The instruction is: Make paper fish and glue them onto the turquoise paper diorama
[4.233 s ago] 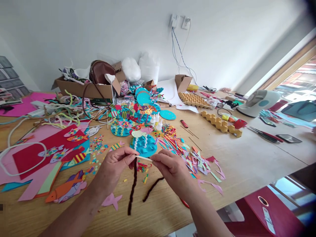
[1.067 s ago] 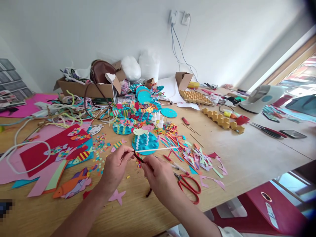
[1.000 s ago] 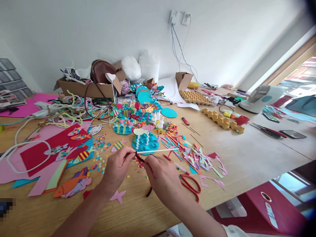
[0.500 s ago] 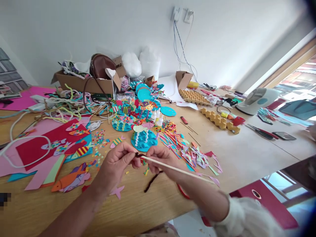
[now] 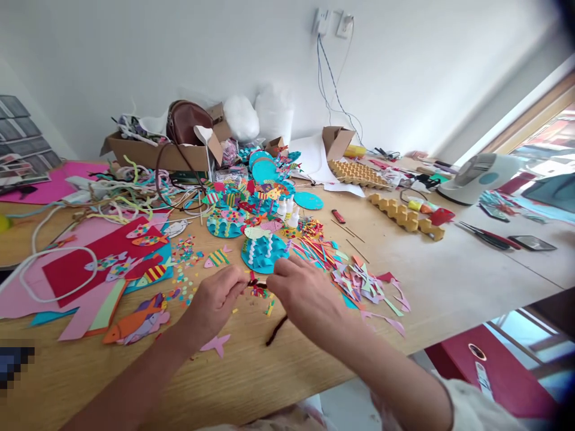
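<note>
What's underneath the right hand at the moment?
A dark brown fuzzy strand shows at the lower edge of the right hand. The hand covers where it leads and whatever lies directly beneath the palm.

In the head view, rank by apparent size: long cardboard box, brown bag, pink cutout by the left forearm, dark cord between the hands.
1. Long cardboard box
2. Brown bag
3. Pink cutout
Dark cord: unranked, ends hidden.

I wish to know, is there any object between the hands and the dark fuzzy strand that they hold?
Nothing visible does. A short stretch of the dark fuzzy strand runs directly from the left hand to the right hand. The turquoise craft piece sits beyond them on the table, not in between.
</note>
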A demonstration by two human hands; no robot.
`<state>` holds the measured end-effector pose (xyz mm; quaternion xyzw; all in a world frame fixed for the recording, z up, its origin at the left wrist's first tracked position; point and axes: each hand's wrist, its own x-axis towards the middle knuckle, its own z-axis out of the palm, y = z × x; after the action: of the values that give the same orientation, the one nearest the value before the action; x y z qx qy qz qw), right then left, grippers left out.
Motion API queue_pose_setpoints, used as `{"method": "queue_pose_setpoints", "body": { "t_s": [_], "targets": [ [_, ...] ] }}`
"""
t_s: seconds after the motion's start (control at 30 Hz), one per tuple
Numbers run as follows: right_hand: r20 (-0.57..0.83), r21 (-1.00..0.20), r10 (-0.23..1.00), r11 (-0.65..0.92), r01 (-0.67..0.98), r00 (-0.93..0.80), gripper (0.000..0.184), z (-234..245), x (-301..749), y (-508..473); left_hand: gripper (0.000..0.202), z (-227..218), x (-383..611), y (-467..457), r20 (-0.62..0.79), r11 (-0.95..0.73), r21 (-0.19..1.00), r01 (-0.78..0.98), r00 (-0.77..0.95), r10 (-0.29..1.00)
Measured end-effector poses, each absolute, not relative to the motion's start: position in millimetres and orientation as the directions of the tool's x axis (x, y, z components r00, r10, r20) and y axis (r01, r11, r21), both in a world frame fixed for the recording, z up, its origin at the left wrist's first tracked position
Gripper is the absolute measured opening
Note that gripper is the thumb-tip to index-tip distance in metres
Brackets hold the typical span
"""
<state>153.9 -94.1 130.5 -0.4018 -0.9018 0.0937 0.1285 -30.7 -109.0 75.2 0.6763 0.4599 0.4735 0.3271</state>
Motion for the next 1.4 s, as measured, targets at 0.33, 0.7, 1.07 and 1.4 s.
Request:
{"method": "queue_pose_setpoints", "body": {
  "t_s": [0.33,0.7,1.07,1.4],
  "targets": [
    [0.077,-0.997,0.797,0.081,-0.021,-0.599,0.024,93.3,159.6,-78.4,0.014,83.4,-24.7,-113.0,0.058,-0.011,0.905,-0.426,0.095,0.994],
    [0.131,-0.919,0.991,0.112,-0.377,-0.026,0.005,53.7,123.7,-87.1,0.011,64.5,-8.4,-104.3,0.046,-0.094,0.909,-0.407,-0.126,0.991],
    [0.317,-0.936,0.923,0.269,-0.227,-0.217,0.004,76.2,144.0,-73.4,0.015,83.8,-29.6,-108.5,0.158,-0.159,0.987,0.015,0.043,0.987],
    [0.416,-0.894,0.8,0.446,-0.034,-0.432,0.01,89.7,145.4,-68.2,0.025,105.8,-37.4,-97.1,0.067,-0.306,0.833,0.46,0.465,0.883]
  ]
}}
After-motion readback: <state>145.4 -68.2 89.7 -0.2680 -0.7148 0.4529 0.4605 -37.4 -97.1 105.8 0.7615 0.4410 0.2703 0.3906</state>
